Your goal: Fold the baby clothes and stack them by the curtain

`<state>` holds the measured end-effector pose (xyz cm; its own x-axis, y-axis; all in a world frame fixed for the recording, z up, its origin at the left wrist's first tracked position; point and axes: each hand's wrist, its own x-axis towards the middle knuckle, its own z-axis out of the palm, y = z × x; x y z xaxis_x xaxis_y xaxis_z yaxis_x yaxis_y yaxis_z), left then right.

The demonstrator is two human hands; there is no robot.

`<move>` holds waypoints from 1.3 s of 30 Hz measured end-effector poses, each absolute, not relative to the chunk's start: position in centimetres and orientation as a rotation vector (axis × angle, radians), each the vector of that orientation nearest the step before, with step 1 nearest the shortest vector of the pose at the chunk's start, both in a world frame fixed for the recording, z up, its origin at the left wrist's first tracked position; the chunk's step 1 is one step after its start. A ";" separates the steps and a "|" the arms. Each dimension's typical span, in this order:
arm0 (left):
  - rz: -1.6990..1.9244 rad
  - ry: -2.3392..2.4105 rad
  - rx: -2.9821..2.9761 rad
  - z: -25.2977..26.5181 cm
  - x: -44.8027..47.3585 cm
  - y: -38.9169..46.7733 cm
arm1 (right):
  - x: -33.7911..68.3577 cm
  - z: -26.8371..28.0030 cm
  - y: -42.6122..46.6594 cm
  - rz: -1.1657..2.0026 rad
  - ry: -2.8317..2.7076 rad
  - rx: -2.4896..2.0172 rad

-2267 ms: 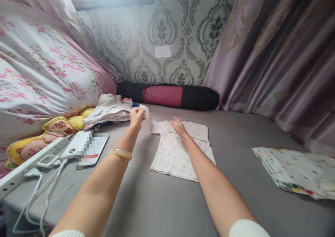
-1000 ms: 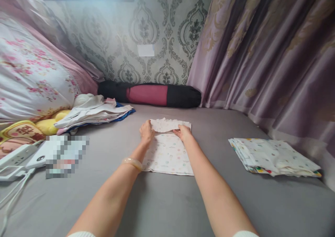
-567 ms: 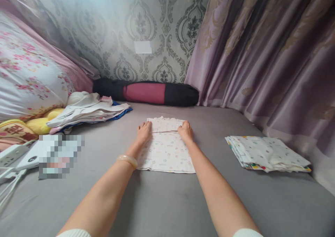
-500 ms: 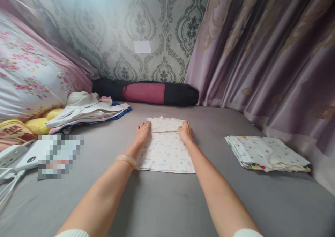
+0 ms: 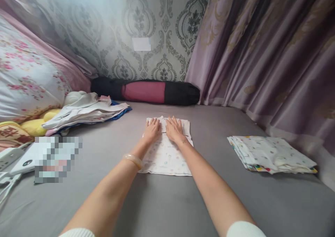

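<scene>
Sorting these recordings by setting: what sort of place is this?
Most likely a bedroom in a home. The signs are a broad grey cloth-covered surface that looks like a bed, floral bedding piled at the left, and long purple curtains hanging at the right.

On the bed [image 5: 162,205], shirt [image 5: 166,156] under my fingers [image 5: 155,124], clothes [image 5: 89,110] off left, stack [image 5: 272,153] off right, bag [image 5: 143,92] behind!
</scene>
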<state>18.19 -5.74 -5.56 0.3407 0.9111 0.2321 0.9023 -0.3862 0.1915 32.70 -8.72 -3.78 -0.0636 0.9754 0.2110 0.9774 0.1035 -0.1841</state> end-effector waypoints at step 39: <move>0.428 1.823 2.587 -6.4 19.1 -5.4 | 33.7 -4.9 -8.3 0.027 -1.925 -2.144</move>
<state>19.10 -5.35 -6.45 0.3130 0.9171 0.2469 0.9311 -0.3476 0.1108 33.65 -8.34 -4.90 0.1221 0.9799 0.1578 0.9751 -0.0887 -0.2035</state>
